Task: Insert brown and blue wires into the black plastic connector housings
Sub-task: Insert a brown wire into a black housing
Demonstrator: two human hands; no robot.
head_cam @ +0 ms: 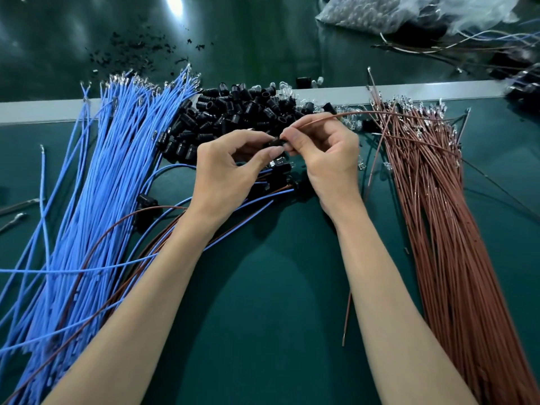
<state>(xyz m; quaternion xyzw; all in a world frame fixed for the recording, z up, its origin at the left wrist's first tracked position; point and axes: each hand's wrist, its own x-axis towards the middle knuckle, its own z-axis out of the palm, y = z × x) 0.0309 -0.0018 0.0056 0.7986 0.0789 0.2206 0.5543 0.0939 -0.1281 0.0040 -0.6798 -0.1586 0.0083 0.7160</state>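
Green table [263, 287]; left hand [225, 171] pinches black housing [274, 142]; right hand [327, 159] pinches brown wire [350, 114].

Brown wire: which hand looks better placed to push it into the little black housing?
Right, probably. The right hand pinches the brown wire at the black housing, which the left hand holds.

Blue wires [96, 182], housings [233, 109] on green table [277, 287]
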